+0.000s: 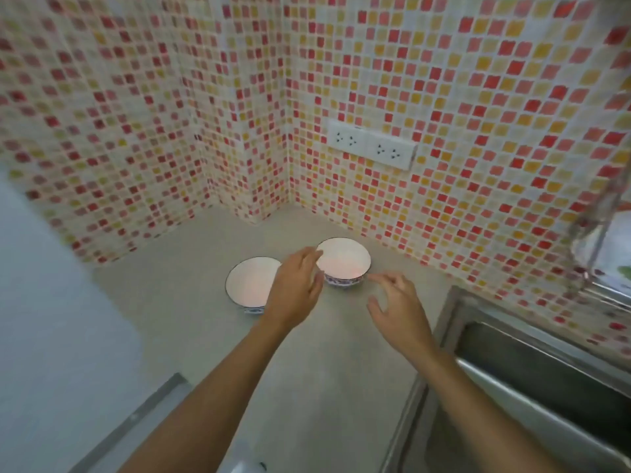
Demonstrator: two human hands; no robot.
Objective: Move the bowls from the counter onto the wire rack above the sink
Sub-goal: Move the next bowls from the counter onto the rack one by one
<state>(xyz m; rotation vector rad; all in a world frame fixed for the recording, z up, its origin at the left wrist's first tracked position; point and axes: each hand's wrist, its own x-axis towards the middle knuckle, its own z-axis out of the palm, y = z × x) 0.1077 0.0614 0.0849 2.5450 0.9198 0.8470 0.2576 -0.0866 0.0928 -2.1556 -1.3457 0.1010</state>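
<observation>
Two white bowls with dark rims and blue patterned sides stand on the grey counter (191,268) near the tiled corner. The left bowl (251,283) is partly covered by my left hand (295,290). The right bowl (345,261) stands nearer the wall. My left hand hovers between the two bowls, fingers spread, fingertips by the right bowl's left rim. My right hand (397,308) is open just right of and in front of that bowl, fingertips close to its side. Neither hand holds anything. A blurred part of the wire rack (594,233) shows at the right edge.
A steel sink (532,370) is set into the counter at the lower right. A double white wall socket (372,148) sits on the mosaic tile wall above the bowls. The counter's front edge runs along the lower left.
</observation>
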